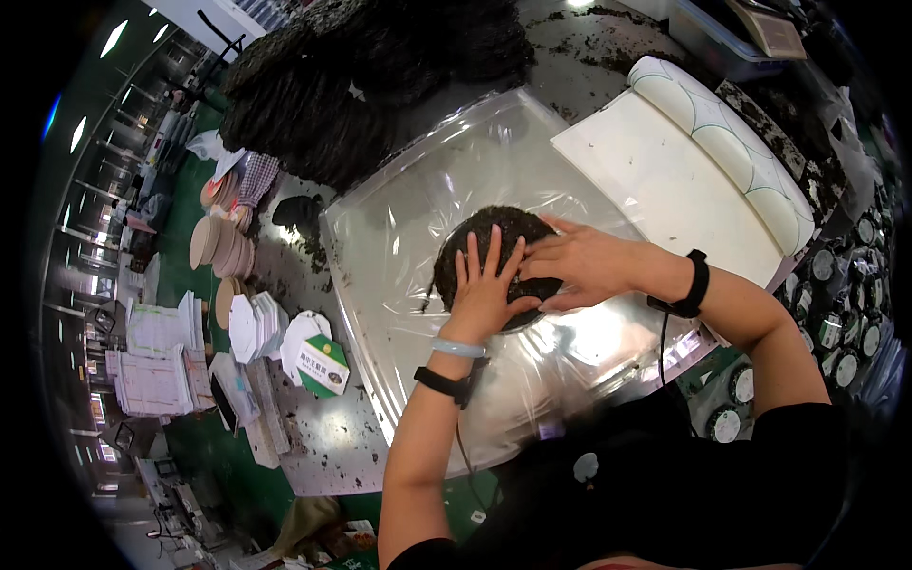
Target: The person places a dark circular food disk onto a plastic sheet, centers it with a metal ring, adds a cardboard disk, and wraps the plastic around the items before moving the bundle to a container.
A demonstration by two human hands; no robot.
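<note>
A round, flat disc of dark dried seaweed (pixel 491 221) lies on a stack of clear plastic sheets (pixel 399 235). My left hand (pixel 484 292) rests with spread fingers flat on top of the disc; a pale bangle and a black strap circle that wrist. From the right, my right hand (pixel 577 263) touches the disc's right side, its fingertips near the left hand's fingers. A loose strand hangs off the disc's left edge. What lies beneath my palms is hidden.
Large stacks of dark dried seaweed (pixel 335 92) stand beyond the sheets. White paper with a rolled end (pixel 684 171) lies at right. Round boards (pixel 221 246), white cut cards (pixel 249 328) and a green-and-white label (pixel 324 365) sit at left. Packed round items (pixel 844 370) fill the right side.
</note>
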